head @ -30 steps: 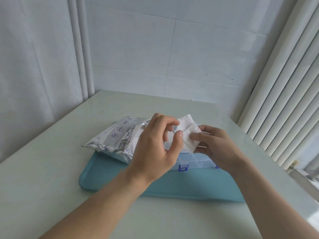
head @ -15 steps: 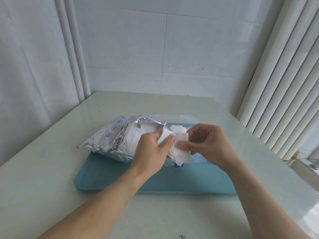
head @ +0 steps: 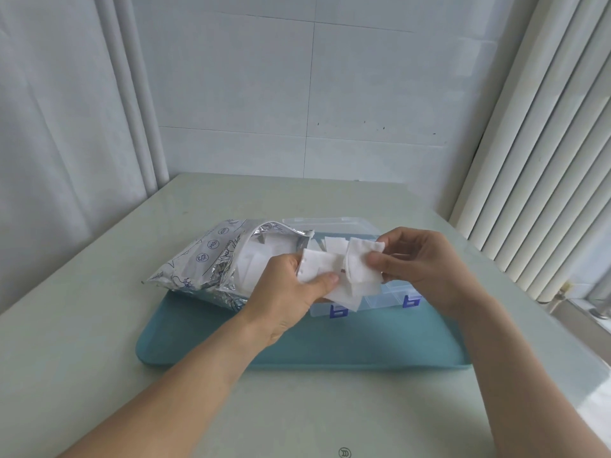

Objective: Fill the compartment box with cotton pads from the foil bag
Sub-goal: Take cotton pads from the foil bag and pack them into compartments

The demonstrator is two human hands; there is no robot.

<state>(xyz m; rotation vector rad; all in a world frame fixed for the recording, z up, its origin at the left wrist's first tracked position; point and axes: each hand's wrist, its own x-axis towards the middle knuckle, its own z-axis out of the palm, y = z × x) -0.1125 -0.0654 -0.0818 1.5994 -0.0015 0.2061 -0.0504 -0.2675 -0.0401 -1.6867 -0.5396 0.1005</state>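
Note:
A silver foil bag (head: pixel 205 262) lies open on the left of a teal tray (head: pixel 363 338), with white cotton pads showing in its mouth. Beside it stands a clear compartment box (head: pixel 386 294) with blue latches and its lid open behind. My left hand (head: pixel 291 292) grips a small stack of white cotton pads (head: pixel 322 266) above the box. My right hand (head: pixel 420 262) pinches one folded cotton pad (head: pixel 362 264) at the stack's right edge. The pads and hands hide most of the compartments; one pad (head: pixel 334 242) lies at the box's back.
The tray sits on a pale table (head: pixel 99 358) in a corner. A tiled wall runs behind, a white curtain hangs at the left, and ribbed white slats stand at the right.
My hands have drawn apart a little, and the right hand has peeled one pad off the stack in my left. The view has shifted.

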